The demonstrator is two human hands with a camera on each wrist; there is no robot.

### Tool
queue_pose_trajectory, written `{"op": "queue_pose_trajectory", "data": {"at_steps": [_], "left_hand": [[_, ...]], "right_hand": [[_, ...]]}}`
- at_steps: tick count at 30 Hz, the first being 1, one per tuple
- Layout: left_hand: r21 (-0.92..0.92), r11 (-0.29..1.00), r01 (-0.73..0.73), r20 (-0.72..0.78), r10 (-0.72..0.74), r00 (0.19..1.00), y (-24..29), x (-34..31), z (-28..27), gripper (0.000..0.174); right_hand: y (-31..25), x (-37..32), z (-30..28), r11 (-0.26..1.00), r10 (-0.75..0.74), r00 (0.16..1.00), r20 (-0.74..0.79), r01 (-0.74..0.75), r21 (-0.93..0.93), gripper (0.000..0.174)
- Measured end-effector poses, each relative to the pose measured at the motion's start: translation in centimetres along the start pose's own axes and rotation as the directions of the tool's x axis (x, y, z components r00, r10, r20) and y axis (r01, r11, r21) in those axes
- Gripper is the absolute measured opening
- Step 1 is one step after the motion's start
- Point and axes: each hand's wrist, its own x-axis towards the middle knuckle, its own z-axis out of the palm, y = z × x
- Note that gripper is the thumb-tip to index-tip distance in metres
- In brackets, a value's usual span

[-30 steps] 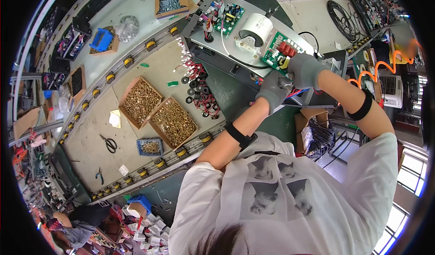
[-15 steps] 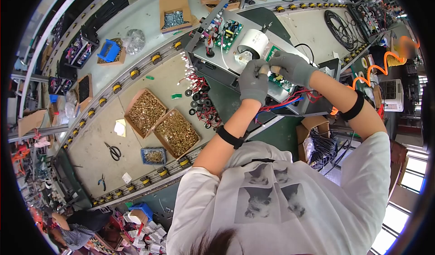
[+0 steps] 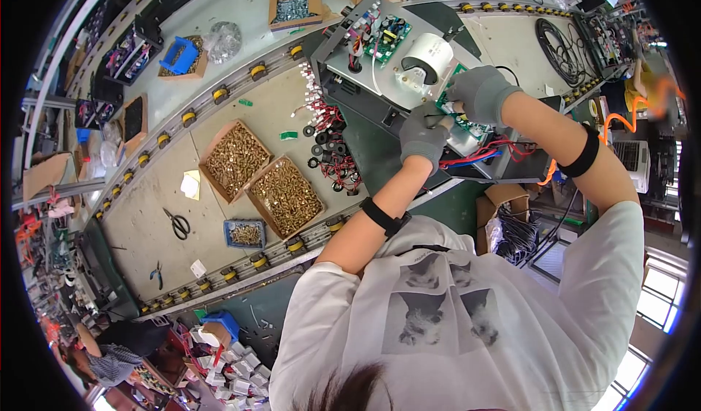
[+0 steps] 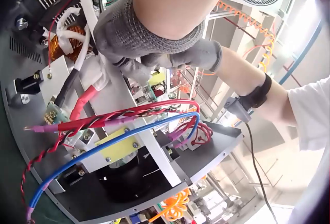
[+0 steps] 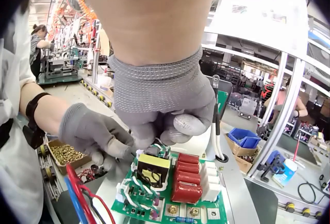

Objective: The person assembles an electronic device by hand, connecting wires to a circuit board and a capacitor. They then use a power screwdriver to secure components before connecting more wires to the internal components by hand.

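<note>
Both hands wear grey gloves and meet over a green circuit board [image 5: 162, 211] on an open metal chassis [image 3: 380, 82]. The board carries a yellow-and-black transformer [image 5: 153, 170] and red capacitors [image 5: 186, 177]. My right hand [image 3: 483, 93] bends its fingers down just behind the transformer, near small dark wires. Beside it, my left hand [image 3: 423, 137] has its thumb and fingers drawn together at the board's side. What lies between the fingertips I cannot tell. Red and blue wires [image 4: 118, 131] hang out of the chassis below the left hand. A white cylinder [image 3: 427, 56] stands behind the board.
Two cardboard boxes of brass-coloured fasteners [image 3: 285, 195] and a small blue bin [image 3: 244, 233] lie to the left. Scissors [image 3: 177, 225] and pliers [image 3: 156, 274] are farther left. Rings with red leads [image 3: 332, 151] lie beside the chassis. Roller tracks [image 3: 259, 261] edge the bench.
Both hands first shifted left across the board, toward the white cylinder, bringing their fingertips together. Since then the left hand has drawn back slightly toward the body. The view has shifted a little too.
</note>
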Motion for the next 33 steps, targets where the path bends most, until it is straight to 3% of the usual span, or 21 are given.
{"op": "queue_pose_trajectory", "data": {"at_steps": [3,7,10,13,16,18,22,24,26,28,30,31,32,33], "left_hand": [[-0.101,0.995,0.002,0.055,0.003,0.998,0.8,-0.2,0.3,0.037],[-0.105,0.992,0.076,0.025,-0.074,0.997,1.4,-0.1,0.5,0.034],[-0.024,1.000,-0.019,-0.003,0.019,1.000,-0.5,0.7,1.1,0.030],[-0.138,0.988,-0.067,-0.081,0.056,0.995,-0.6,0.7,1.3,0.026],[-0.059,0.995,-0.079,-0.037,0.077,0.996,0.0,0.3,1.2,0.025],[0.101,0.982,-0.157,-0.050,0.163,0.985,0.0,0.1,1.3,0.024],[0.048,0.977,-0.208,-0.026,0.209,0.978,-0.6,0.3,1.4,0.023],[0.153,0.971,-0.185,-0.025,0.191,0.981,0.1,-0.1,1.1,0.023],[0.189,0.963,-0.192,-0.011,0.198,0.980,0.5,-0.2,0.7,0.022],[0.222,0.950,-0.218,0.009,0.221,0.975,0.7,0.1,0.0,0.021],[0.130,0.960,-0.247,0.165,0.225,0.960,-1.1,1.3,-1.5,0.022],[0.277,0.910,-0.309,0.131,0.283,0.950,-2.2,1.9,-2.7,0.023],[0.415,0.837,-0.355,0.100,0.346,0.933,-2.8,2.2,-4.0,0.024],[0.529,0.833,-0.163,0.036,0.170,0.985,-1.1,1.5,-5.2,0.025]], "right_hand": [[-0.3,0.1,0.0,0.999,-0.010,1.000,-0.019,0.009,-0.037,0.014],[-0.7,0.3,-0.8,0.999,0.016,0.999,-0.044,-0.017,-0.029,0.014],[-1.3,0.8,-1.2,0.996,0.027,0.999,-0.034,-0.029,-0.080,0.012],[-1.3,1.3,-1.6,0.991,0.008,1.000,-0.023,-0.011,-0.131,0.011],[-1.2,1.3,-1.5,0.995,-0.008,1.000,-0.024,0.006,-0.102,0.011],[-1.0,1.4,-1.1,0.998,-0.009,0.999,-0.043,0.006,-0.062,0.010],[-1.1,1.9,-0.8,1.000,0.009,0.999,-0.053,-0.009,-0.004,0.009],[-1.6,2.1,-1.3,1.000,0.003,0.999,-0.051,-0.004,-0.018,0.009],[-2.0,1.8,-2.2,0.998,0.065,0.995,0.081,-0.066,0.009,0.022],[-1.1,1.1,-1.5,0.996,0.078,0.995,0.065,-0.080,0.030,0.022],[0.0,-1.3,-0.6,0.972,0.059,0.991,-0.123,-0.029,0.232,0.025],[1.1,-2.9,0.2,0.979,0.036,0.979,-0.200,0.005,0.202,0.030],[1.8,-5.6,0.0,0.957,0.133,0.936,-0.327,-0.036,0.286,0.034],[2.6,-8.4,0.0,0.927,0.232,0.867,-0.441,-0.060,0.370,0.037]]}}
